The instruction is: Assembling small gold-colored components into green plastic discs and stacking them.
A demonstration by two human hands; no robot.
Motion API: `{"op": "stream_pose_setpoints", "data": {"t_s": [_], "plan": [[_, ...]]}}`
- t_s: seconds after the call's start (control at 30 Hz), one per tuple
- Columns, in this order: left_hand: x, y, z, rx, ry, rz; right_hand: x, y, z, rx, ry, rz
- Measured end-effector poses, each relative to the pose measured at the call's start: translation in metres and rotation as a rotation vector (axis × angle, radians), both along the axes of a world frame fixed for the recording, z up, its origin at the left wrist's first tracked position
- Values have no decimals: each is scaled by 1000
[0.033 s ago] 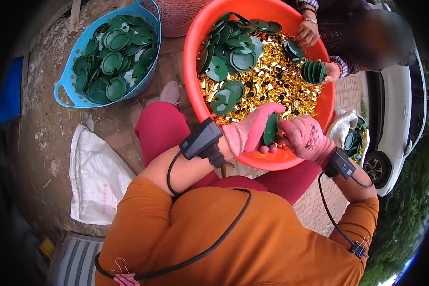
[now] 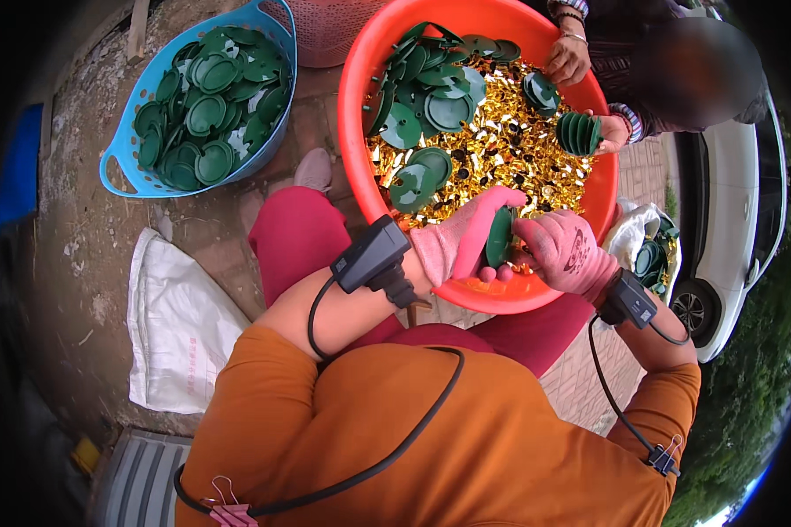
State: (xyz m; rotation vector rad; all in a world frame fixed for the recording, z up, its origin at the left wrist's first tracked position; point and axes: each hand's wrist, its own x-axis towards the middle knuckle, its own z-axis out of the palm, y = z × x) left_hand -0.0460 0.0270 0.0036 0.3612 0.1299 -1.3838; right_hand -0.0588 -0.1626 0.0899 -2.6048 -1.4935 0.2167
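Note:
A round green plastic disc (image 2: 499, 237) stands nearly edge-on between my two pink-gloved hands, over the near rim of the red tub (image 2: 358, 132). My left hand (image 2: 470, 235) is closed round the disc, with its fingers underneath. Against the disc's right side, my right hand (image 2: 561, 248) is curled in a pinch. Its fingertips are partly hidden, and what they hold is too small to make out. Just beyond my hands, many small shiny gold pieces (image 2: 518, 132) fill the tub. Green discs (image 2: 448, 110) lie heaped on its far left part.
A blue basket (image 2: 114, 176) of green discs stands at the left, above a white sack (image 2: 180, 325). Across the tub, another person's hand (image 2: 613, 132) holds a stack of discs (image 2: 578, 133). An open sack (image 2: 628, 237) and a white car (image 2: 731, 202) are at the right.

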Motion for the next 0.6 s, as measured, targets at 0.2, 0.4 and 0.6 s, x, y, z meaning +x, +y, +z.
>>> {"op": "stream_pose_setpoints", "data": {"t_s": [0.2, 0.4, 0.6], "plan": [[-4, 0, 6, 176, -71, 284, -35, 38, -19, 366, 595, -777], [-9, -6, 7, 252, -268, 255, -37, 27, -22, 295, 498, -661], [-12, -11, -11, 683, -1589, 870, -42, 65, -35, 845, 752, -1108]]}}
